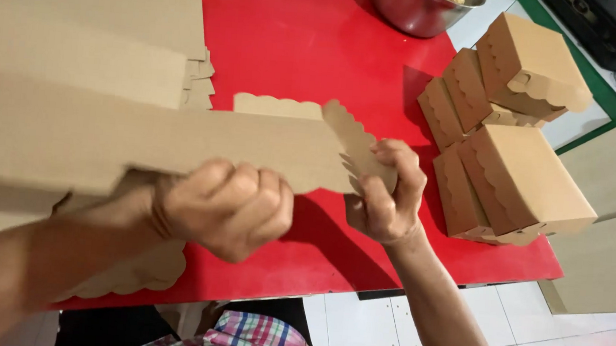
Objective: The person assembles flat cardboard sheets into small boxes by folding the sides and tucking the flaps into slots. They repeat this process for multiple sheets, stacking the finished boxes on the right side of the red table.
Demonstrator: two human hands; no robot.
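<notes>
Both my hands hold a flat brown cardboard box blank with scalloped flaps, lifted above a red table. My left hand is closed on its lower edge near the middle. My right hand pinches the scalloped flap at the blank's right end. Behind the blank, at the left, lies a stack of flat cardboard blanks. More scalloped cardboard shows under my left forearm at the table's front edge.
Several folded brown boxes are piled at the table's right end. A metal bowl with food stands at the back. Flat cardboard sheets lie at the far right. White floor tiles show below the table.
</notes>
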